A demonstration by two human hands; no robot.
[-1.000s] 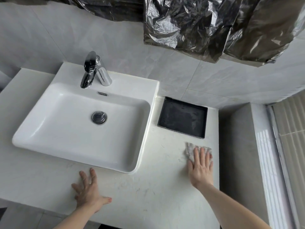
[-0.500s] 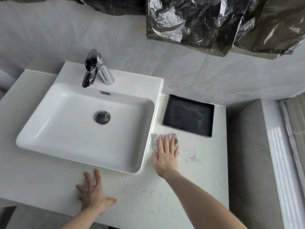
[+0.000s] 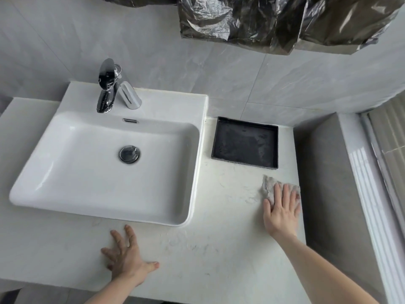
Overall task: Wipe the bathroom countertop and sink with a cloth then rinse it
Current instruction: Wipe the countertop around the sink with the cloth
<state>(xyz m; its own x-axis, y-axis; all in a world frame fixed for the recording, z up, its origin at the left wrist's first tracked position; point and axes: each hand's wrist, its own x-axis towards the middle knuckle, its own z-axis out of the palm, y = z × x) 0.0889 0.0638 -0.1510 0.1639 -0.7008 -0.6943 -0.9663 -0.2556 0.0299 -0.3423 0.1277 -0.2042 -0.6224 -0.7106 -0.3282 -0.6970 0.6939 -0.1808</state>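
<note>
Countertop (image 3: 219, 260): cloth (image 3: 270, 187) back rightward

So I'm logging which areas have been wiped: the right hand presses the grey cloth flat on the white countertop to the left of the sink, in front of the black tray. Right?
Not quite. In the head view the right hand presses the crumpled grey cloth flat on the white speckled countertop to the right of the white rectangular sink, in front of the black square tray.
</note>
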